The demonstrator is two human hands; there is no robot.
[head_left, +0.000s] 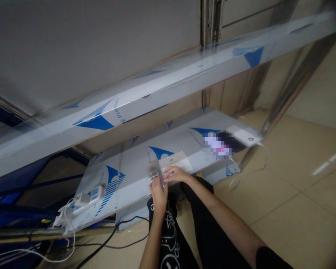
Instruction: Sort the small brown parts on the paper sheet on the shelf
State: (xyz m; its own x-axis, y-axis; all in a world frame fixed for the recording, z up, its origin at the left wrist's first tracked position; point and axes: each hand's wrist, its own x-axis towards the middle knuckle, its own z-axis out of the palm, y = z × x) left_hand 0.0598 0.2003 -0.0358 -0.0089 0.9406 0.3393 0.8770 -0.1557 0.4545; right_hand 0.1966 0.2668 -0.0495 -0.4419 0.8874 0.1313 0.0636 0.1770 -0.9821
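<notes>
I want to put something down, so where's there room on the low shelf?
There's bare room on the low shelf between the white boxes and the left hand, and behind the pale card. It's crowded where the left and right hand meet at the clear packet, and by the blurred-out item.

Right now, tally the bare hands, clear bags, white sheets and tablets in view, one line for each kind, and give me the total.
Hands: 2, the left hand and the right hand
Clear bag: 1, at the fingers
White sheet: 1, on the lower shelf
Tablet: 1, its screen partly pixelated
Total: 5
</notes>
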